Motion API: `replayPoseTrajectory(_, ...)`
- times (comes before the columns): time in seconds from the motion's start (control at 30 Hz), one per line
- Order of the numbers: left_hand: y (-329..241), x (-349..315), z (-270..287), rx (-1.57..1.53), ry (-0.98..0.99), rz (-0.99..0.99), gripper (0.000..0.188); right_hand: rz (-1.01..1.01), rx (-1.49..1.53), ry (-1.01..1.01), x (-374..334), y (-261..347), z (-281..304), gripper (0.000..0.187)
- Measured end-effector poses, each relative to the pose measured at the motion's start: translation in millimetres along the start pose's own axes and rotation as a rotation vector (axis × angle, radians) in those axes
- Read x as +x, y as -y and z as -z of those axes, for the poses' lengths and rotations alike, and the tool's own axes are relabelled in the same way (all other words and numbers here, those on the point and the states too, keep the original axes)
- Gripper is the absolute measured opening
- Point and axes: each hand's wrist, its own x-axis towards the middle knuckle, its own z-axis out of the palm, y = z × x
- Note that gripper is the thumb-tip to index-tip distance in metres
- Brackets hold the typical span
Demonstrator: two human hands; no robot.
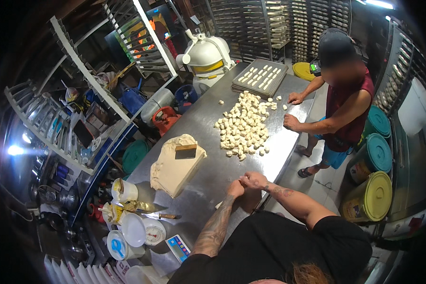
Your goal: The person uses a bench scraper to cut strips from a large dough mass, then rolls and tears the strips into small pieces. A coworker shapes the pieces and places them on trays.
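Observation:
Close together at the near edge of the metal table [206, 165], my left hand [235, 188] and my right hand [254, 180] have their fingers curled in. Whatever they may hold is hidden by the fingers. A bit of pale dough [218, 205] shows beside my left forearm. Ahead of my hands lies a heap of small cut dough pieces [244, 124]. To the left rests a big slab of dough [170, 168], with a dough scraper [185, 151] lying flat on it.
Across the table's right side a co-worker [343, 94] has both hands at its edge. Stacked trays [260, 78] with rolled dough sticks stand at the far end. A digital scale [178, 248], a knife [168, 216] and tubs [124, 190] sit at near left. Lidded buckets [377, 196] line the right.

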Motion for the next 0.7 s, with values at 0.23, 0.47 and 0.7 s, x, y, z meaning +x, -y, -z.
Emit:
replayPoseTrajectory(0.23, 7.9, 16.3, -12.8, 0.274, 0.018, -0.27, 0.045, 0.202, -0.197, 0.349, -16.6, 9.3, 18.9, 0.044)
replayPoseTrajectory(0.47, -9.8, 60.2, -0.6, -0.003, 0.186, -0.103, 0.055, 0.346, -0.396, -0.44, 47.2, 28.6, 129.3, 0.035)
replayPoseTrajectory(0.7, 11.5, 6.5, -6.8, -0.162, -0.108, -0.28, 0.047, 0.253, -0.314, 0.328, 27.2, -10.0, 39.1, 0.044)
